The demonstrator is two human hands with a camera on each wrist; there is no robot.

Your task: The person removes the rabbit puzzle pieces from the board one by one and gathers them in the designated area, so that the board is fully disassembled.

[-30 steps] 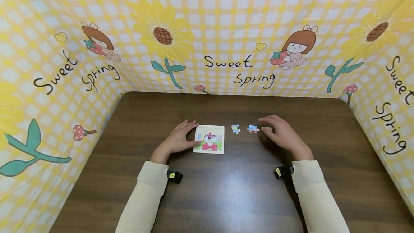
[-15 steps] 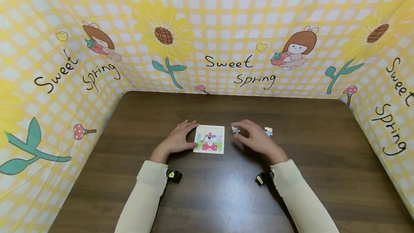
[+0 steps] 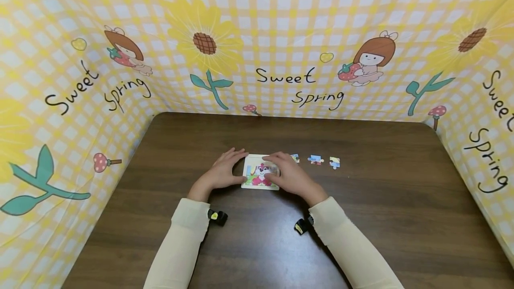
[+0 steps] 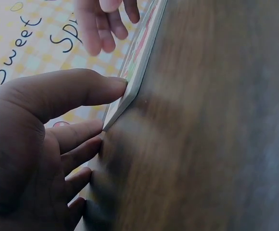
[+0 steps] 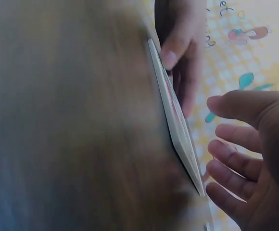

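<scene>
A square white puzzle tray (image 3: 260, 187) lies on the table, with a picture of a cartoon animal in pink clothes filling its lower part. My left hand (image 3: 222, 171) steadies its left side. In the left wrist view the thumb (image 4: 98, 90) presses on the tray's corner and the straight fingers lie along its edge. Over the right part of the tray hovers my right hand (image 3: 291, 174), fingers spread with nothing between them, as the right wrist view shows. Beside the tray, one jigsaw piece (image 3: 295, 158) is partly hidden by that hand.
Two more jigsaw pieces, a blue and red one (image 3: 315, 159) and a yellow and blue one (image 3: 334, 163), lie further right on the brown wooden table (image 3: 257, 244). A yellow checked cloth (image 3: 281, 35) walls the back and sides.
My right hand has moved left, from beside the jigsaw pieces to over the tray, uncovering the right-hand pieces. The left hand stays at the tray's edge.
</scene>
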